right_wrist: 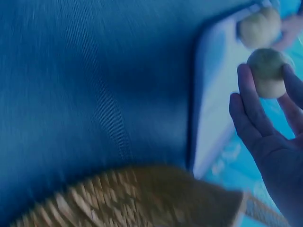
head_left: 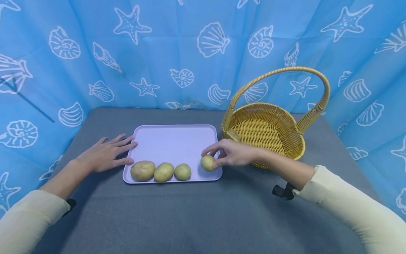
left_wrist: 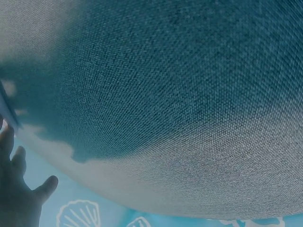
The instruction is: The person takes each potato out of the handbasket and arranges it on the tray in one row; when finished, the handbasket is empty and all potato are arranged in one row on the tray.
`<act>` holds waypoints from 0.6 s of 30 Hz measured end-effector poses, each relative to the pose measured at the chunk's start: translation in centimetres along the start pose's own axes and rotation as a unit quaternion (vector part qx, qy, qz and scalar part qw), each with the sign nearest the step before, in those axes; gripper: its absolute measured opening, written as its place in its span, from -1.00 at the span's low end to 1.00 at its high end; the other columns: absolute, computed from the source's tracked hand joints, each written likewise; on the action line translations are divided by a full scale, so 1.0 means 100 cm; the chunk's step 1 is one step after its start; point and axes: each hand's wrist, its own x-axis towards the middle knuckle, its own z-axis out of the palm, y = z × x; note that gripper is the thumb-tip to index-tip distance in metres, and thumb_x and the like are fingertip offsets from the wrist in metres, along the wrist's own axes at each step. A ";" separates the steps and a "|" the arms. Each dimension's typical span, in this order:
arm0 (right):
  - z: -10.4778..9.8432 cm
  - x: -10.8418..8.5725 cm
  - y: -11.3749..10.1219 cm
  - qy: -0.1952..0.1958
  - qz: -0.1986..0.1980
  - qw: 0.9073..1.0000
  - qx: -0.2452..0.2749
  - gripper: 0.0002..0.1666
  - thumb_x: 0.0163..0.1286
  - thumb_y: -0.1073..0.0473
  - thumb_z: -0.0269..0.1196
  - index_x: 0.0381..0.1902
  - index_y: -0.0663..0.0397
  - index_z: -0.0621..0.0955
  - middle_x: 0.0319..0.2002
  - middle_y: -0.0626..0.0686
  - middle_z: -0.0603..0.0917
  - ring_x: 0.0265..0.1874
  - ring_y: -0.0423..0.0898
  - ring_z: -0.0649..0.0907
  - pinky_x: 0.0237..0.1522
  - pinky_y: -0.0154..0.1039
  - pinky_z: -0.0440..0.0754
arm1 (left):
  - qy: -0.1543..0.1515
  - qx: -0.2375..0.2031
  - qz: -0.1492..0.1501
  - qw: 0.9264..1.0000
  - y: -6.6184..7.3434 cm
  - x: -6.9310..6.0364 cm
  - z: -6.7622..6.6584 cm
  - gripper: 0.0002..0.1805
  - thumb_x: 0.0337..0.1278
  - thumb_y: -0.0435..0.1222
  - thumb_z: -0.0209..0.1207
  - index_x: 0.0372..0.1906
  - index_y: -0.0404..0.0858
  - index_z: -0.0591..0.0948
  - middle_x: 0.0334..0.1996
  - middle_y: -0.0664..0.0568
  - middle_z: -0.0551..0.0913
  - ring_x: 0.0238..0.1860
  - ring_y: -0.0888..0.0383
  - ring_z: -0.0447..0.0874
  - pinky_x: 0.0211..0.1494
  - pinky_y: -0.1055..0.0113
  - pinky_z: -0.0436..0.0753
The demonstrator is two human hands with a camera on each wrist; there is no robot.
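My right hand [head_left: 229,152] pinches a small round potato [head_left: 207,163] between thumb and fingers over the right front corner of a pale lilac tray [head_left: 171,141]. In the right wrist view that same potato [right_wrist: 268,73] sits at the fingertips. Along the tray's front edge three potatoes lie in a row: a large one [head_left: 143,171] at the left, a middling one [head_left: 164,172], then a small one [head_left: 183,172]. With fingers spread, my left hand [head_left: 106,154] rests at the tray's left edge, holding nothing. The left wrist view shows the left hand [left_wrist: 21,184] only in its lower left corner.
A yellow wicker basket [head_left: 295,132] with a tall arched handle stands right of the tray, partly behind my right forearm. Something pale and rounded shows at its left inner side. Grey cloth [head_left: 190,215] covers the table. A blue curtain [head_left: 177,53] with shell prints hangs behind.
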 end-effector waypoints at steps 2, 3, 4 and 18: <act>0.012 0.008 0.002 -0.006 0.003 1.000 0.001 -0.46 0.34 0.27 0.34 0.26 0.28 0.54 0.15 0.09 0.65 0.14 -0.02 0.61 0.06 -0.20 0.65 | -0.003 0.001 -0.003 1.000 0.000 0.000 0.001 -0.14 0.33 0.32 -0.06 0.54 -0.10 0.23 0.55 -0.13 0.11 0.53 -0.30 -0.06 0.36 -0.49 0.00; 0.017 0.012 0.003 -0.008 0.001 1.000 0.007 -0.47 0.34 0.29 0.34 0.25 0.28 0.54 0.14 0.09 0.65 0.14 -0.02 0.61 0.06 -0.21 0.65 | -0.003 0.002 -0.004 1.000 0.000 0.000 0.002 -0.14 0.32 0.32 -0.06 0.54 -0.10 0.23 0.55 -0.13 0.11 0.53 -0.30 -0.06 0.36 -0.49 0.00; 0.022 0.015 0.004 -0.010 0.001 1.000 0.012 -0.48 0.33 0.31 0.34 0.24 0.28 0.55 0.13 0.09 0.65 0.12 -0.02 0.61 0.05 -0.22 0.65 | -0.004 0.002 -0.004 1.000 0.000 0.000 0.002 -0.13 0.32 0.32 -0.06 0.55 -0.10 0.22 0.56 -0.13 0.11 0.53 -0.30 -0.06 0.36 -0.49 -0.01; 0.033 0.025 0.005 -0.021 0.003 1.000 0.014 -0.42 0.32 0.32 0.35 0.28 0.31 0.51 0.12 0.20 0.65 -0.03 -0.01 0.71 0.03 -0.22 0.66 | -0.009 0.007 -0.008 1.000 0.000 0.000 0.001 -0.13 0.33 0.33 -0.09 0.55 -0.10 0.21 0.56 -0.13 0.09 0.54 -0.30 -0.07 0.36 -0.49 -0.01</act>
